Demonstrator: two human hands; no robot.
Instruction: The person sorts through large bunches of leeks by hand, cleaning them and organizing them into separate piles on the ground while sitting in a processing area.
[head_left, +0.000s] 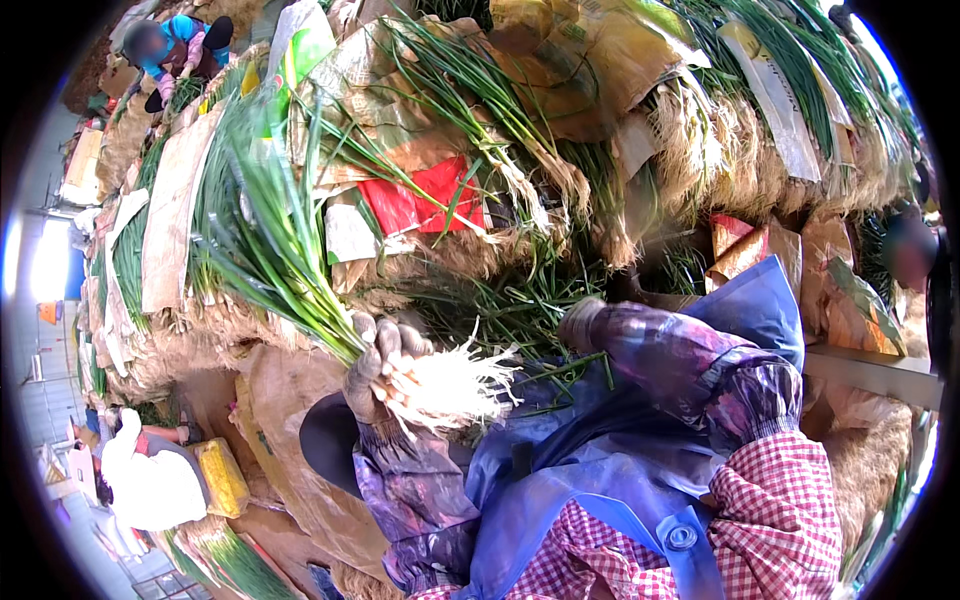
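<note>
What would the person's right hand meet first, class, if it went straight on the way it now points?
Probably the loose green leaves just left of the right hand in the picture, though depth is unclear and it may already touch them.

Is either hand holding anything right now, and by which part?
The left hand grips a bunch of green onions by the lower stems, near the roots. Right hand: can't tell.
</note>
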